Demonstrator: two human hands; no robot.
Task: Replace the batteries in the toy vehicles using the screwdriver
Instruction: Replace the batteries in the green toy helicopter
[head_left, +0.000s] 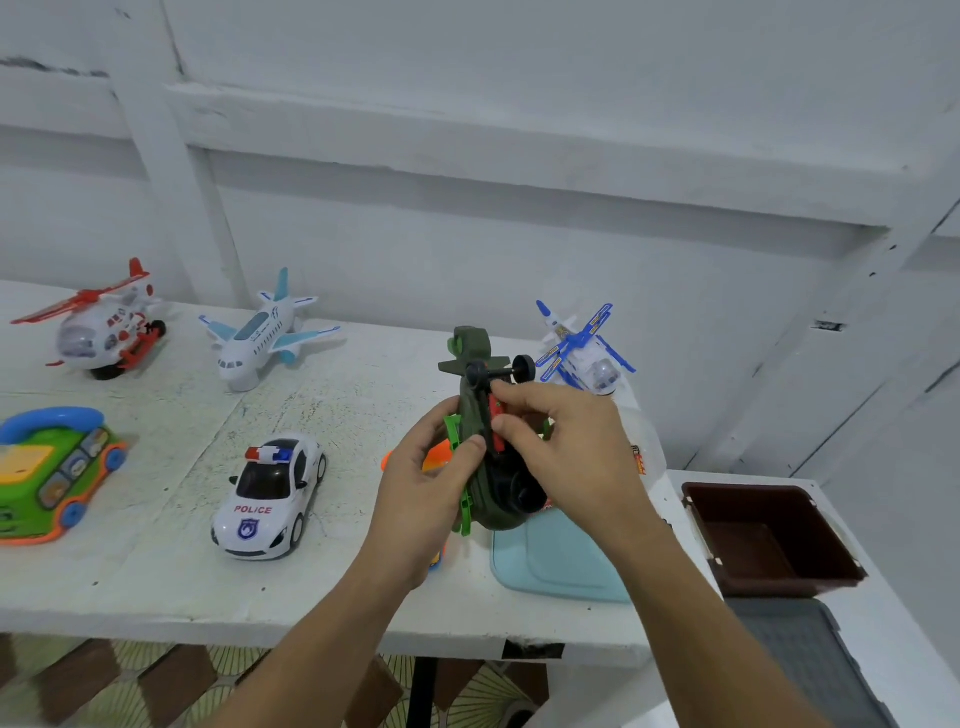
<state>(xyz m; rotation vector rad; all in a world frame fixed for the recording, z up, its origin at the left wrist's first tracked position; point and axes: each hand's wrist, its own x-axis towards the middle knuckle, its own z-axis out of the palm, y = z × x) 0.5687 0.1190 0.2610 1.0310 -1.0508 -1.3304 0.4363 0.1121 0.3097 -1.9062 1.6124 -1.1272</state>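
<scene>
White desk (156, 587) against a white panelled wall (519, 234), with the left hand (421, 483) and right hand (566, 447) holding a dark green toy helicopter (470, 405) above it.

Both forearms reach up from the near edge; the left hand grips the helicopter's body from the side, thumb on top, while the right hand's thumb and forefinger pinch a small red part (496, 421) on it. Under the hands lies a light-blue tray (561, 566); an orange toy (431, 460) is mostly hidden behind the left hand. To the right sits a brown bin (748, 499), its bare floor showing. Leftward stand a police car (270, 493) and a green toy phone (47, 473). Farther back stand a white airliner (260, 338), a red-and-white helicopter (104, 327) and a blue-and-white helicopter (582, 348).
</scene>
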